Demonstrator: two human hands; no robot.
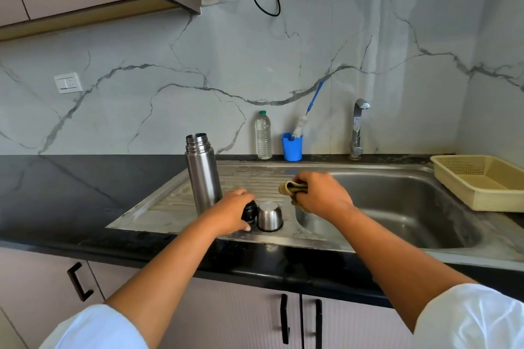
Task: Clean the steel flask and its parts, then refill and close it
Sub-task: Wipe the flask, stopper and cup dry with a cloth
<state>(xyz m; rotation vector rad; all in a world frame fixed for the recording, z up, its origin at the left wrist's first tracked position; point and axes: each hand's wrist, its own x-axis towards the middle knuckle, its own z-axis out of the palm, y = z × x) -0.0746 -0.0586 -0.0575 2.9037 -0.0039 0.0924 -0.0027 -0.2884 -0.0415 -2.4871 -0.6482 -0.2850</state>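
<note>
Front edge of the bench (71, 193): two bare forearms in white sleeves reach over it to the steel drainboard (170, 201) set into the bench.

Left grip (231, 214): over the near part of the drainboard, fingers and thumb curled round the black stopper (250, 211), which sits low at the drainboard surface. Contact with the surface cannot be confirmed.

Steel cup (270, 216): upside down on the drainboard, just beside the stopper on its right.

Right grip (320, 195): at the left rim of the sink basin (397, 207), clamped on a folded yellowish cloth (292, 187); one end of the cloth protrudes to the left and another part hangs below the hand.

Steel flask (202, 176): upright and uncapped on the drainboard, behind the left grip and near the drainboard's left edge.

Right edge of the bench: a beige plastic basket (442, 176) beside the basin.

Back edge, against the marble wall: a clear water bottle (263, 136), a blue holder (292, 147) with a bottle brush (300, 125) standing in it, and the tap (357, 127) behind the basin.
</note>
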